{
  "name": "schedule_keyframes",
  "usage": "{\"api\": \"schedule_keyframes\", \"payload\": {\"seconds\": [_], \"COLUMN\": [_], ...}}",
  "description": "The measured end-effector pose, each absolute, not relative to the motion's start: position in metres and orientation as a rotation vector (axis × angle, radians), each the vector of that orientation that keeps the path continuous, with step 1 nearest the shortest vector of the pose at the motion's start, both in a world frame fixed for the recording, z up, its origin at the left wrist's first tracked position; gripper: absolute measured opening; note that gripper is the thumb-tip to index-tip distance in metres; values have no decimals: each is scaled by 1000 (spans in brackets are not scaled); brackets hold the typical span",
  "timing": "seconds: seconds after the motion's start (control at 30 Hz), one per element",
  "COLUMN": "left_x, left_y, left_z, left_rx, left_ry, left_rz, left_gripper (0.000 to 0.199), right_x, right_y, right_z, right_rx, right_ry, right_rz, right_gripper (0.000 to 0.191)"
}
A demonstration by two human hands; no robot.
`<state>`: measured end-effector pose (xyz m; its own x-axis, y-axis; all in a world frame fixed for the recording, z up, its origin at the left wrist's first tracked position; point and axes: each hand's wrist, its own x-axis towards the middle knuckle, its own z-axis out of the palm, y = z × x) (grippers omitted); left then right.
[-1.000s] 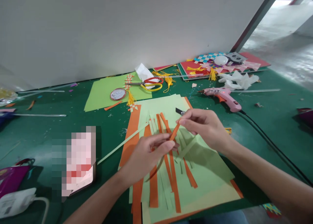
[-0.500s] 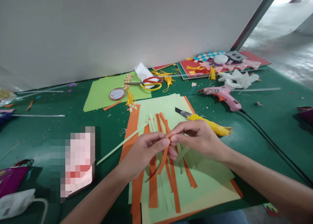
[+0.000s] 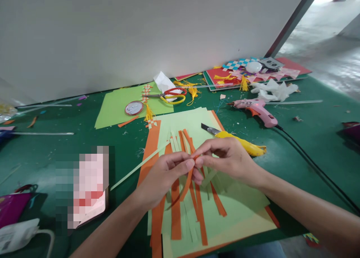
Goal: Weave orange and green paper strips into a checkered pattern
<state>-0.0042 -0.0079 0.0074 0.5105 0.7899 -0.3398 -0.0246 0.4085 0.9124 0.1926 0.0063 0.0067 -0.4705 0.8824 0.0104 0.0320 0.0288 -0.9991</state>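
Note:
Between the fingertips of my left hand point(image 3: 176, 171) and my right hand point(image 3: 225, 158) is an orange paper strip point(image 3: 186, 186), pinched by both. Its free end hangs down toward me, while the part in my fingers is mostly covered. Below my hands, several loose orange strips point(image 3: 176, 216) and pale green strips point(image 3: 188, 222) lie across a stack of light green paper sheets point(image 3: 236, 220). One long pale green strip point(image 3: 137, 168) reaches off the stack to the left. A yellow-handled utility knife point(image 3: 242, 142) rests just beyond my right hand.
Scissors point(image 3: 171, 96), a small round tin point(image 3: 134, 108) and a yellow tassel point(image 3: 149, 112) lie at the back. A pink glue gun point(image 3: 257, 110) with a black cord sits right. At left are a phone point(image 3: 92, 186) and a white charger point(image 3: 19, 231).
Both hands keep their pinch on the orange strip, with hardly any shift in the fingers. The rest of the table looks the same.

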Motion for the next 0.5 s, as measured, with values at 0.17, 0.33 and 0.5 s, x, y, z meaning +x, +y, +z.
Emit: {"api": "schedule_keyframes", "payload": {"seconds": [0.17,0.33,0.5], "left_x": [-4,0,2], "left_y": [-7,-11,-15], "left_z": [8,16,16], "left_rx": [1058,1370,1545], "left_ry": [922,1113,1216], "left_rz": [597,638,707], "left_gripper": [23,24,21], "right_x": [192,194,193], "right_y": [6,8,9], "right_z": [6,5,6], "right_rx": [-916,-1009,-1049], "right_ry": [-1599,-1645,-1654], "right_rz": [1547,1420,1374], "right_gripper": [20,21,21]}}
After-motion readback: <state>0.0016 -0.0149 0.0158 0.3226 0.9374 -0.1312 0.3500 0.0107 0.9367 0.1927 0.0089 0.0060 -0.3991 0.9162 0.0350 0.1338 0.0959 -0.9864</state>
